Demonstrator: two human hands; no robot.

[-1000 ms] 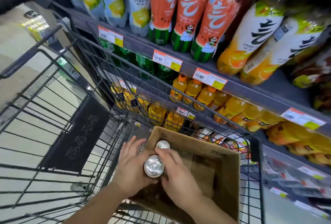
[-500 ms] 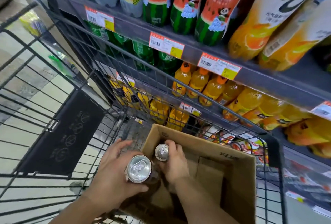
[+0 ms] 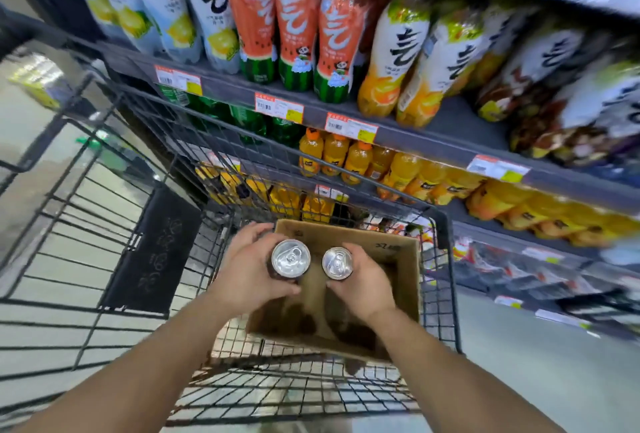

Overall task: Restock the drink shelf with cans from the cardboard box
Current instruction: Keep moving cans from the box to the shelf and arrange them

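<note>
Cans upright, left hand clamping one, right hand the other, above box, shelf ahead.

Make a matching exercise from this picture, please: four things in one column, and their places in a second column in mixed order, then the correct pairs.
Things
1. can with the larger-looking top
2. cardboard box
3. watermelon-label bottles
4. small orange bottles

Places
A. inside the wire cart
B. in the left hand
C. on the shelf below the price tags
D. on the shelf above the price tags

Pairs: 1-B, 2-A, 3-D, 4-C
</note>
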